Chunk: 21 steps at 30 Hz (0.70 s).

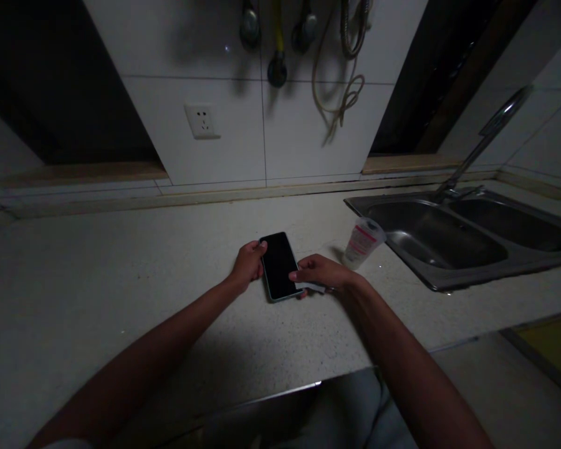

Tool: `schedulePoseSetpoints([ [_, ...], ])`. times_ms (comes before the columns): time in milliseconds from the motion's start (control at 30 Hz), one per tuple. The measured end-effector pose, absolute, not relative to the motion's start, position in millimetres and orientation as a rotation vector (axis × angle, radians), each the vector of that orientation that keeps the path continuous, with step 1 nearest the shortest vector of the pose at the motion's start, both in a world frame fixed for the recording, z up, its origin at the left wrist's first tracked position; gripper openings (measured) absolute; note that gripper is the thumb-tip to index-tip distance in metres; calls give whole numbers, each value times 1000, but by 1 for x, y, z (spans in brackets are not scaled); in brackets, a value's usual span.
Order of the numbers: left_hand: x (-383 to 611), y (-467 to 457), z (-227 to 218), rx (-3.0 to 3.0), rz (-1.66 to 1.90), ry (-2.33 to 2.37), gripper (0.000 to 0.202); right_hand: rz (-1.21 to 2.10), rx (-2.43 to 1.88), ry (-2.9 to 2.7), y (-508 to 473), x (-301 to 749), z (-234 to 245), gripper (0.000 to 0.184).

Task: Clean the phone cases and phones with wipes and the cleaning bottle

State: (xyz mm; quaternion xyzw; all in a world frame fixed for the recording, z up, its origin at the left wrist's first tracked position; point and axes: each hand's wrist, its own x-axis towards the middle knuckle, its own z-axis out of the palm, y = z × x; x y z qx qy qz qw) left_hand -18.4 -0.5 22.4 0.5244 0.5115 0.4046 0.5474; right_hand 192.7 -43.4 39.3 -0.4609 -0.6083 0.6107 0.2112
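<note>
A smartphone (279, 265) with a dark screen is held above or on the pale countertop, face up; I cannot tell whether it touches the surface. My left hand (249, 265) grips its upper left edge, thumb over the rim. On the lower right side, my right hand (320, 274) pinches the phone, thumb on the screen. A small whitish strip (310, 287) sticks out under the right thumb, lying across my fingers; its kind is unclear. Just beyond the right hand stands a translucent plastic cup (363, 242) with red print.
A steel double sink (430, 237) with a tall curved faucet (490, 134) is set into the counter (121, 268) at right. On the tiled wall are a socket (202, 121), pipe valves (277, 68) and a hanging cord (341, 112). The counter's front edge (280, 393) runs close to my body.
</note>
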Motion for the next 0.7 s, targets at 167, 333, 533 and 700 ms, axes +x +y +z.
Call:
schedulePoseSetpoints([
  [167, -19, 0, 25, 1275, 932, 1226, 37, 1100, -1584, -1485, -31, 201, 30, 34],
  [333, -18, -2, 27, 1333, 918, 1208, 31, 319, -1810, -1657, -29, 203, 23, 16],
  [533, -20, 1, 25, 1460, 838, 1332, 26, 146, -1771, -1935, -37, 190, 25, 14],
  [700, -24, 7, 27, 1666, 780, 1441, 22, 210, -1683, -1810, -39, 188, 31, 26],
])
